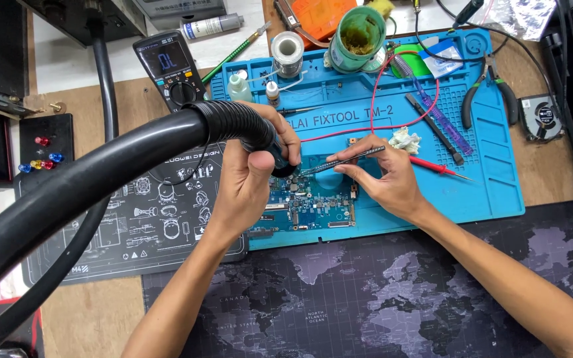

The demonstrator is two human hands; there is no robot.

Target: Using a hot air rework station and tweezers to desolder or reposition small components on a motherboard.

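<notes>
My left hand [250,176] grips the black handle of a hot-air tool, whose thick black ribbed hose [87,179] sweeps off to the lower left. The nozzle end points down at a blue circuit board [306,209] lying on a blue work mat [485,179]. My right hand [389,179] holds slim black tweezers [346,159], their tips reaching left toward the nozzle just above the board. Both hands hover over the board's upper part; the spot under the nozzle is hidden by my left hand.
A black multimeter [170,66] stands at the back left, with a red probe [442,169] and its red lead on the mat. Solder spool [288,53], green tin [361,36], small bottles [239,86], pliers [489,89], crumpled tissue [406,140]. A black printed mat [147,219] lies left, a map-print mat [366,305] in front.
</notes>
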